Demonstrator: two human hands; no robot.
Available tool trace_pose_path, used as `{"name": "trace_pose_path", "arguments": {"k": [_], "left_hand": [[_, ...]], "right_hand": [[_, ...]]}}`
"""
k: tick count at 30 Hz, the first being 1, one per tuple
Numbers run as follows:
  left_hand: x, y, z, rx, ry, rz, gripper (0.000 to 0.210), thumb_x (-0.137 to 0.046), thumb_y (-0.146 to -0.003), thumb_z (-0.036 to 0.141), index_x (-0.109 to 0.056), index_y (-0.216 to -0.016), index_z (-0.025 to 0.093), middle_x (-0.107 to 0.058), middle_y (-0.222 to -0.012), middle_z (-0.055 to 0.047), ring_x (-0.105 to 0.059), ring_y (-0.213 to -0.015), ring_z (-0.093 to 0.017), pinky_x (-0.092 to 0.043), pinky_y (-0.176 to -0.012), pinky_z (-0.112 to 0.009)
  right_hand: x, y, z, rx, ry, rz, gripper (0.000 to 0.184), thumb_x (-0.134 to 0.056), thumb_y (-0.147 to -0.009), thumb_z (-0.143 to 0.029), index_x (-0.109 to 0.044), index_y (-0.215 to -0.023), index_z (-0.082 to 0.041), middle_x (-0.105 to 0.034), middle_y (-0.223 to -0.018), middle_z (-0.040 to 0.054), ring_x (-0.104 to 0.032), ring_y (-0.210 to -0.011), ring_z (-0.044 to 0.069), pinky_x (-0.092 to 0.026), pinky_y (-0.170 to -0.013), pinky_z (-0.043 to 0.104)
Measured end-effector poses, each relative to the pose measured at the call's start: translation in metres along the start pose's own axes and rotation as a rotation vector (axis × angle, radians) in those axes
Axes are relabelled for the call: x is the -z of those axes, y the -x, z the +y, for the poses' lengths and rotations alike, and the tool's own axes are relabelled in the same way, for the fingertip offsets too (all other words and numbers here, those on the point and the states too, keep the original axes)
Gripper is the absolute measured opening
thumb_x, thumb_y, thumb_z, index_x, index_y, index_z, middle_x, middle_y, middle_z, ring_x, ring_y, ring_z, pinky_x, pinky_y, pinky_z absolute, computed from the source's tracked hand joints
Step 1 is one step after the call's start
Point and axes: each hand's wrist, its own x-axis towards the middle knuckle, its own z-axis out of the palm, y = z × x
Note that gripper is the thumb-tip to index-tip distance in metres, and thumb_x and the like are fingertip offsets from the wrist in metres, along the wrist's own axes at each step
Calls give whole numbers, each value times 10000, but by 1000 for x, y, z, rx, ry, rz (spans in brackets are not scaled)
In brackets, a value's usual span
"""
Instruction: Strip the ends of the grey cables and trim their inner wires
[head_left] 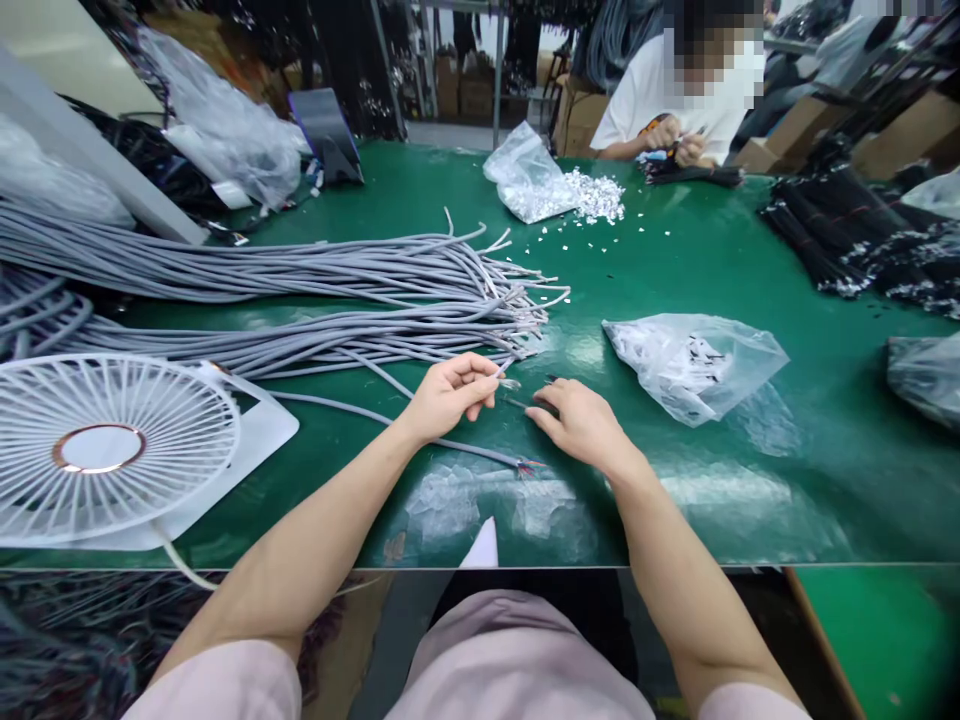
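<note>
My left hand (455, 395) is closed in a pinch on a grey cable near its end, where pale, stripped wire strands (510, 383) stick out to the right. Just right of it, my right hand (576, 420) rests low over the table with its fingers curled. A thin dark tip (514, 402) shows beside its thumb; what the fingers hold cannot be made out. Below both hands, another grey cable (472, 449) lies on the table, its end split into coloured wires (529, 466). Behind my left hand, bundled grey cables (360, 270) stretch in from the left.
A white fan (150, 440) stands at the left. Clear bags with small white parts lie at the right (701, 365) and farther back (529, 180), near a loose white pile (598, 195). Black cable bundles (847, 230) lie far right. Across the table (750, 270), a person (682, 110) handles something small.
</note>
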Motion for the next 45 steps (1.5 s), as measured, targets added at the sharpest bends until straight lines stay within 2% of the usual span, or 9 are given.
{"name": "trace_pose_path", "arguments": {"k": [4,9,15,21,25,28,32,36,45], "left_hand": [[-2,3,2,28,3,-4,302,-710,-714,392,-614,-849,139,-580,-553,15,-430,-385,-52,-310,-368,-163],[0,4,0,62,-77,41,186,-689,-756,351,-663,-874,209,-583,-591,14,-456,-442,-75,-346,-394,-187],[-3,1,3,82,-121,68,115,-691,-736,398,-712,-791,299,-587,-600,9,-443,-459,-113,-348,-392,-248],[-5,4,6,99,-186,82,123,-684,-724,441,-710,-784,337,-590,-638,27,-437,-485,-135,-362,-400,-280],[-3,1,3,88,-208,129,188,-703,-698,473,-715,-784,307,-554,-606,9,-440,-501,-137,-349,-381,-262],[-6,3,3,71,-241,153,242,-680,-726,475,-713,-793,244,-509,-560,5,-428,-517,-127,-332,-410,-242],[-9,7,3,2,-285,103,319,-590,-802,455,-677,-797,149,-409,-505,30,-325,-478,-81,-253,-439,-214],[-9,4,1,-33,-312,65,316,-533,-837,417,-635,-778,124,-388,-523,39,-274,-483,-70,-233,-462,-214],[-11,7,6,-59,-327,77,322,-503,-857,410,-597,-742,124,-434,-580,31,-317,-521,-77,-296,-521,-217]], "right_hand": [[12,2,14,-69,48,77,256,-525,-883,-306,-657,-1055,-170,-651,-1004,100,-557,-941,228,-419,-814,322],[23,2,38,-166,69,-93,285,-580,-831,-296,-617,-1094,-191,-625,-1065,106,-556,-994,251,-438,-795,326],[14,-5,49,-208,23,-114,339,-518,-802,-199,-545,-1138,-166,-618,-1053,139,-583,-965,278,-438,-753,340],[14,-6,48,-148,-80,-166,310,-502,-761,-135,-580,-1054,-198,-647,-1005,77,-603,-861,215,-415,-658,276],[18,-9,51,-109,-339,25,126,-529,-796,-163,-593,-904,-173,-594,-869,41,-549,-799,168,-406,-695,264],[18,-8,37,-69,-821,141,64,-556,-789,-220,-528,-820,-172,-525,-730,-14,-512,-673,119,-404,-628,229],[14,-4,6,-102,-1379,-34,118,-505,-775,-217,-490,-883,-172,-530,-616,-49,-483,-488,77,-383,-504,196],[6,-1,-12,-116,-1396,-108,215,-523,-844,-369,-540,-892,-160,-379,-479,-100,-299,-367,37,-219,-366,156],[8,4,-15,-143,-1330,-167,251,-517,-861,-405,-555,-832,-158,-430,-415,-93,-315,-307,32,-212,-327,147]]}}
